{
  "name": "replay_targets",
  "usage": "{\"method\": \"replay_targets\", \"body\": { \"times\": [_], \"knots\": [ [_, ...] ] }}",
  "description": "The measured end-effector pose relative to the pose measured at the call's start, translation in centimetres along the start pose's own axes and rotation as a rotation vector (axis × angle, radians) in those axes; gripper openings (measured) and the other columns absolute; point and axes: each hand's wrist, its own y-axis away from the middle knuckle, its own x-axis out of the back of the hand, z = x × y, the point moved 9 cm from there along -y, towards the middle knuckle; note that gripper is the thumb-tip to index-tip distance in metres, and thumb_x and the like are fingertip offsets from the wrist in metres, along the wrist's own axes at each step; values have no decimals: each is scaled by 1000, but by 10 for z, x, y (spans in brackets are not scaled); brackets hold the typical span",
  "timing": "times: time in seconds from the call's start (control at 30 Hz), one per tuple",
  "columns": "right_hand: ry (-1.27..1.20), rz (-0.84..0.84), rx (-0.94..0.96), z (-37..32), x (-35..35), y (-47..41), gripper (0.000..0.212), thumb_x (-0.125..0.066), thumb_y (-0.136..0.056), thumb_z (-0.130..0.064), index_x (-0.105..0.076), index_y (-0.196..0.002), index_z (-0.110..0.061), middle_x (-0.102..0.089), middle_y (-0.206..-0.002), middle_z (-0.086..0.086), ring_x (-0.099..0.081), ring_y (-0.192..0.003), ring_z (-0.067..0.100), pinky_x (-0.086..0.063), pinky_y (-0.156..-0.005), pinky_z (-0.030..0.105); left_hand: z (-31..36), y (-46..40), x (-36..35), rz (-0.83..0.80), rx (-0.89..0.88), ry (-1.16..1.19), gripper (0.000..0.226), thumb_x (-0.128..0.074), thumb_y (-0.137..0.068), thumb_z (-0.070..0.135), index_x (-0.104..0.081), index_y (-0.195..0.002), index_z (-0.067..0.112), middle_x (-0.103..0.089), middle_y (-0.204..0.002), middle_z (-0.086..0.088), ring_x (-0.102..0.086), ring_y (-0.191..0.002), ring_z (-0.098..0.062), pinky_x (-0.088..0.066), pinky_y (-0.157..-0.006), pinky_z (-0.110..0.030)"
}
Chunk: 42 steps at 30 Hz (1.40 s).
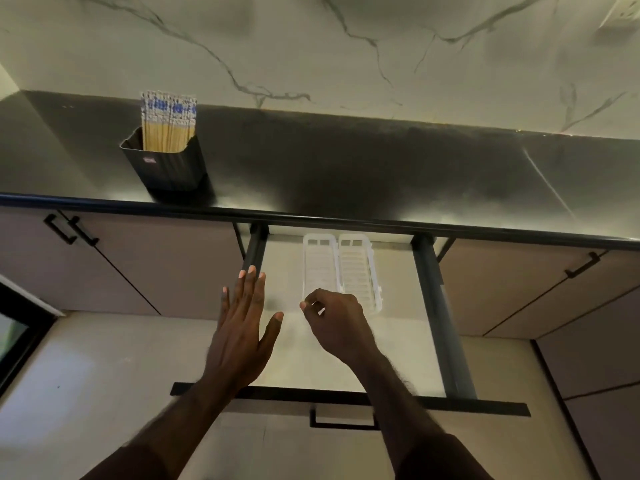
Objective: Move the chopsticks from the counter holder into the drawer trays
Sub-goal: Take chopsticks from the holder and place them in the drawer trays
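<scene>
Standing near the front edge of the dark glossy countertop (346,168), a black square plastic holder (168,164) keeps the bundle of tan bamboo chopsticks with blue-and-white patterned tops (168,123) upright against the white veined marble backsplash (311,46). Below the counter lip, the pulled-out pale drawer with dark metal side rails (436,306) carries 2 white slotted plastic trays (341,268) side by side. The left hand (242,327) hovers flat over the drawer's left part, fingers straight and spread. The right hand (337,323) is loosely curled at the near end of the trays; whether it grips anything cannot be told. Both hands are well below and right of the chopsticks.
</scene>
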Motion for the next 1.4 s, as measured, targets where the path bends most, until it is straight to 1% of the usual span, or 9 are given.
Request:
{"method": "replay_targets", "body": {
  "times": [0.2, 0.53, 0.7, 0.8, 0.93, 1.03, 1.13, 1.27, 1.4],
  "knots": [
    [-13, 44, 19, -69, -28, -33, 27, -54, -94, -38, -71, -102, -18, -74, -95, -3, -66, -82, 14, -56, -77, 34, -57, -19, 55, 80, -41, 74, 70, -15, -95, 56, 6, -149, 17, 12, -159, -3, 18, -145, -9, 16, -117, -29],
    [-20, 276, 45, -232, -83, -109, 22, -59, -92, -35, -74, -95, -19, -75, -87, 0, -67, -80, 15, -49, -74, 27, -212, -63, 169, 151, -182, 91, 69, -34, -96, 44, -4, -152, 14, 4, -160, -6, 10, -148, -14, 4, -119, -39],
    [-79, 330, 56, -286, -98, -146, 23, -58, -94, -35, -72, -99, -17, -73, -88, -1, -63, -77, 8, -46, -69, 20, -263, -100, 211, 194, -216, 65, 69, -35, -96, 45, -7, -152, 16, 4, -160, -5, 10, -148, -14, 3, -120, -41],
    [-86, 341, 59, -306, -104, -171, 23, -57, -95, -32, -71, -104, -16, -72, -92, -2, -62, -81, 7, -44, -68, 15, -283, -123, 222, 205, -222, 82, 67, -34, -96, 45, -11, -152, 17, 1, -160, -6, 7, -148, -16, 3, -120, -40],
    [-115, 393, 75, -324, -110, -207, 22, -58, -95, -30, -71, -106, -16, -72, -93, -3, -63, -82, 5, -54, -74, 21, -309, -151, 224, 185, -254, 71, 64, -37, -95, 42, -15, -150, 18, -1, -159, -6, 3, -148, -18, 4, -119, -39],
    [-138, 419, 78, -336, -116, -246, 22, -60, -94, -27, -70, -108, -14, -72, -100, -1, -62, -83, 4, -49, -72, 13, -331, -183, 224, 181, -254, 79, 63, -37, -95, 41, -18, -151, 16, -2, -159, -4, 1, -148, -18, 2, -119, -39],
    [-146, 416, 79, -344, -122, -290, 20, -60, -94, -26, -69, -109, -15, -72, -108, 0, -67, -92, 9, -54, -81, 19, -350, -224, 224, 182, -200, 140, 63, -41, -95, 38, -19, -150, 16, -3, -158, -1, -3, -147, -16, -1, -120, -39],
    [-179, 350, 59, -344, -135, -351, 22, -59, -95, -25, -66, -114, -17, -71, -111, 1, -67, -95, 10, -58, -84, 28, -368, -291, 220, 176, -67, 281, 61, -52, -96, 29, -25, -148, 13, -20, -158, -6, -14, -146, -17, -5, -120, -41],
    [-168, 301, 52, -341, -142, -408, 29, -58, -96, -26, -63, -122, -17, -69, -115, 2, -65, -99, 10, -54, -88, 24, -376, -356, 207, 162, 12, 345, 63, -56, -93, 28, -29, -147, 12, -27, -156, -8, -20, -146, -19, -7, -118, -38]
  ]
}}
